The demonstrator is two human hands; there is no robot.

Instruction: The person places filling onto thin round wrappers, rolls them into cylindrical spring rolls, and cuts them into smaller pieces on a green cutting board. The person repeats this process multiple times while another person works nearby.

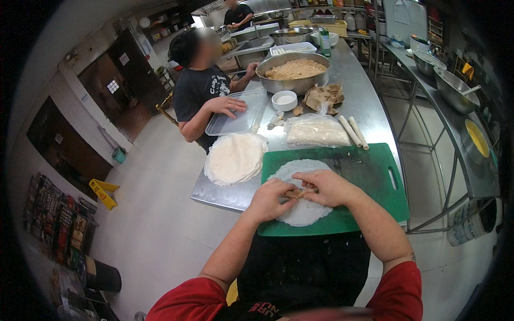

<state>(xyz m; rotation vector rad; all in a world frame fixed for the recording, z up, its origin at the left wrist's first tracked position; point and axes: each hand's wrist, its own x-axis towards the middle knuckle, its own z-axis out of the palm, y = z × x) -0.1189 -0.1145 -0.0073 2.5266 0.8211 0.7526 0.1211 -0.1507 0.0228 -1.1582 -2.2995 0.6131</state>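
A round white wrapper sheet (305, 216) lies on a green cutting board (361, 172). Across its middle is a strip of brown filling (298, 194), with my left hand (275, 199) at its left end and my right hand (325, 186) at its right end. The fingers of both hands pinch the filling from the sides. A stack of round wrappers (236, 158) sits left of the board. Beyond the board lie a plastic bag of pale wrappers or dough (317, 131) and two rolled white sticks (353, 131). A large steel bowl (295, 84) holds more filling (297, 70).
At the left, a co-worker rests a hand (227, 106) on a clear plastic lid or tray (241, 120). A white ramekin (284, 100) and crumpled brown paper (323, 97) stand before the bowl. Another steel counter (433, 96) with bowls runs along the right. A second person works far back.
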